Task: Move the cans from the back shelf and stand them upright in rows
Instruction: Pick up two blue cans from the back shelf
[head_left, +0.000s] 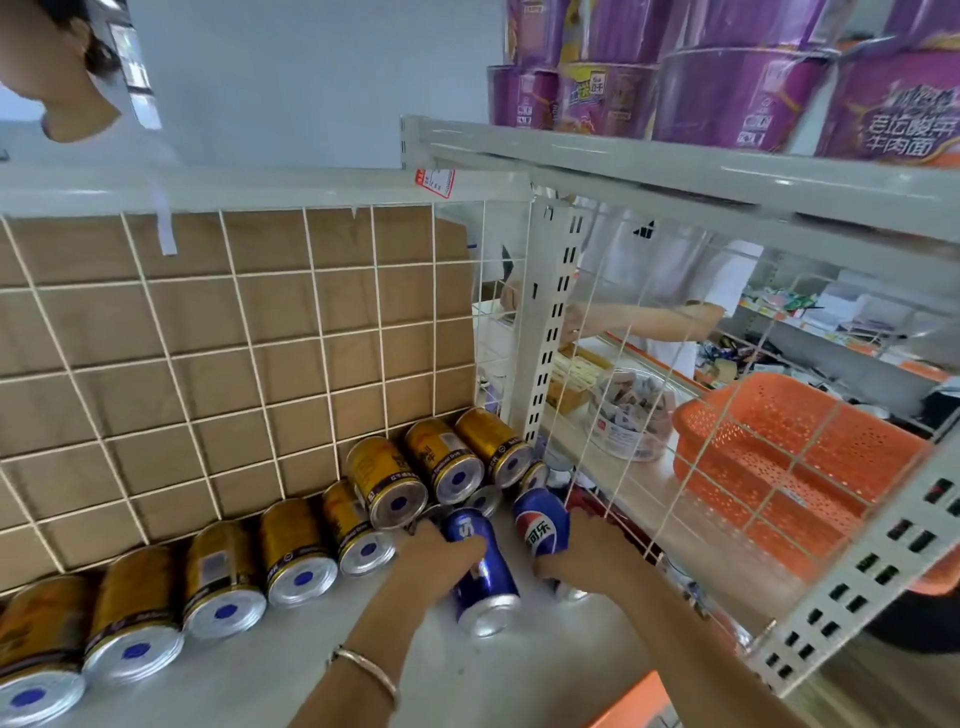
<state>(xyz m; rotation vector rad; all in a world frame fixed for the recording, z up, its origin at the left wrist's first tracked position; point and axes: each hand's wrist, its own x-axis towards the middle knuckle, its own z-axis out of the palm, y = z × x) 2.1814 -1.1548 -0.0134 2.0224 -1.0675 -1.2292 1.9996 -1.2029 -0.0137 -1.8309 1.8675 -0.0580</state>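
L hand (436, 558): blue can (485, 590), end camward

- Left hand (436, 558) reaches forward with the palm down. Its fingers curl over the blue can (485, 582), and a thin bangle (363, 670) circles the wrist.
- Right hand (579, 551), just beside the left, has its fingers wrapped round the Pepsi can (540, 525). The bare forearm stretches in from the lower right.
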